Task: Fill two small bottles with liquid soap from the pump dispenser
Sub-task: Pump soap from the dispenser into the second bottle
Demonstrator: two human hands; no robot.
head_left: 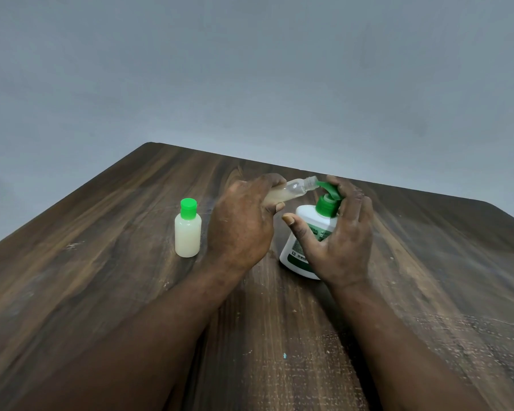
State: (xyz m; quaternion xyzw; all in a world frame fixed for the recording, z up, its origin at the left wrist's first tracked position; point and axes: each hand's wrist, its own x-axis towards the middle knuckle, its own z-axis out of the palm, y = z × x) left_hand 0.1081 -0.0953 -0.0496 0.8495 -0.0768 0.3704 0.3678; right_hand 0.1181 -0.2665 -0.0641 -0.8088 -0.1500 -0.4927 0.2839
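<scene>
A white pump dispenser (pixel 304 232) with a green pump head (pixel 328 197) stands on the wooden table (pixel 116 277). My right hand (pixel 341 244) rests on the pump head, fingers over its top and thumb spread in front of the bottle. My left hand (pixel 241 223) grips a small clear bottle (pixel 291 189), uncapped and tilted, its mouth right at the green spout. Pale soap fills its lower part. A second small bottle (pixel 187 234), full of whitish soap and closed with a green cap, stands upright to the left of my left hand.
The dark wooden table reaches to a far edge (pixel 309 170) just behind the dispenser and a left edge running diagonally. A grey wall lies beyond. A tiny teal speck (pixel 285 355) lies near the front.
</scene>
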